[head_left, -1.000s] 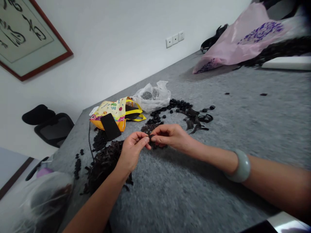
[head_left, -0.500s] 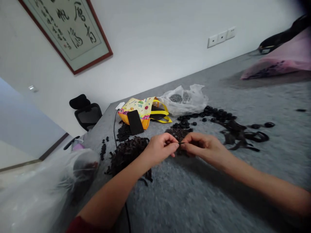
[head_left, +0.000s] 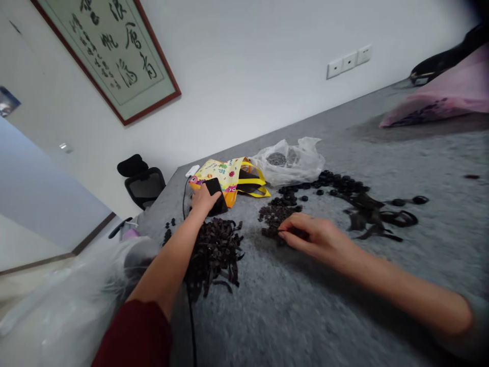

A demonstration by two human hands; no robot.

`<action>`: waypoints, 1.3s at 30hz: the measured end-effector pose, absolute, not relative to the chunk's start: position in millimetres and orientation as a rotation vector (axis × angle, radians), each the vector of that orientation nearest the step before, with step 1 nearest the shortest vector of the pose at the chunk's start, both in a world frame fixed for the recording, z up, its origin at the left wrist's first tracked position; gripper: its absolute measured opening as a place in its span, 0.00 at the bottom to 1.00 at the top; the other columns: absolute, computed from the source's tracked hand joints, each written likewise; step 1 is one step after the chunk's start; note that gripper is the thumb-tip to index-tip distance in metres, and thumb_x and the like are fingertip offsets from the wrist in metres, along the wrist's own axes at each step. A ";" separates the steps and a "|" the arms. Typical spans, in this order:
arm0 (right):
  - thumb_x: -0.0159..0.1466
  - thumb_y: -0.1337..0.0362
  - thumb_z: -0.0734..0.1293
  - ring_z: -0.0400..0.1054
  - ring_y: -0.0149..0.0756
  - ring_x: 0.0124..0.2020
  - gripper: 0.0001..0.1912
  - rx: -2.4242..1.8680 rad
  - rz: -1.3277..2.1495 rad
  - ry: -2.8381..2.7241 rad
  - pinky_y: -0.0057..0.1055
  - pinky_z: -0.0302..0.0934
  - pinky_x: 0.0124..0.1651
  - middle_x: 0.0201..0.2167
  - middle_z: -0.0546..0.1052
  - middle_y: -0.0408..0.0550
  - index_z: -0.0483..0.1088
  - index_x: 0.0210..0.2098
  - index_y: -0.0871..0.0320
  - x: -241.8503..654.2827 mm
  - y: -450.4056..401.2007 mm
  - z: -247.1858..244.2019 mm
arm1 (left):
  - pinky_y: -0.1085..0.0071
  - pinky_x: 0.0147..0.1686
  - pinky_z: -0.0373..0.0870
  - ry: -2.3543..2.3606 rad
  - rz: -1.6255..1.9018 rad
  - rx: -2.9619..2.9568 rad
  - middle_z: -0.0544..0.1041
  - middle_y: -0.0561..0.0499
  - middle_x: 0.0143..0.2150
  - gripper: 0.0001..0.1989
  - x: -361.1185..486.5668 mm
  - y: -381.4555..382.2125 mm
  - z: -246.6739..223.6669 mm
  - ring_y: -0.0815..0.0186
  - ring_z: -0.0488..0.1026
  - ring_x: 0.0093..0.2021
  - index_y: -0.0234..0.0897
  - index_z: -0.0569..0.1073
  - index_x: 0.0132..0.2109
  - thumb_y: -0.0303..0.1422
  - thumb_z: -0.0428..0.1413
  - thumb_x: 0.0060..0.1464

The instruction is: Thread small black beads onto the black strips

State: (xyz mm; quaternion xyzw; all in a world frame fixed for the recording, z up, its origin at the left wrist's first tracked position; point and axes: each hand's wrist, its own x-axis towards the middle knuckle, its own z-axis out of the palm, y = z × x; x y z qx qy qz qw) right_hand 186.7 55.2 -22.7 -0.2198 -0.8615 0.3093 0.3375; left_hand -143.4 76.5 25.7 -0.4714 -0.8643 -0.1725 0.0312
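My left hand (head_left: 203, 200) reaches to the black phone (head_left: 216, 193), which leans against a yellow patterned bag (head_left: 221, 168). Its fingers lie at the phone's left side, partly hidden, so their grip cannot be made out. The thumb and forefinger of my right hand (head_left: 305, 233) are pinched around a small dark piece, just over a pile of tiny dark bits (head_left: 275, 216). A heap of dark strips (head_left: 217, 244) lies between my left forearm and my right hand. Black round pieces (head_left: 344, 182) are spread behind my right hand.
Behind the piles sits a clear plastic bag (head_left: 301, 158). Dark loops and bands (head_left: 369, 214) lie right of my right hand. A pink bag (head_left: 439, 102) rests at the far right. A black cable (head_left: 192, 326) runs near my left arm, with a large plastic bag (head_left: 76, 300) beyond the table's left edge.
My left hand has left my right hand and moved left and away to the phone. My right hand stays over the small bits, still pinched. The view has shifted slightly.
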 end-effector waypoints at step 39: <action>0.72 0.68 0.58 0.73 0.33 0.29 0.11 -0.260 0.458 -2.504 0.30 0.61 0.31 0.32 0.76 0.48 0.73 0.40 0.57 194.5 41.0 -13.6 | 0.53 0.65 0.57 -2.598 -0.681 -1.725 0.67 0.32 0.66 0.36 -116.2 53.0 34.4 0.42 0.62 0.67 0.30 0.64 0.66 0.31 0.62 0.52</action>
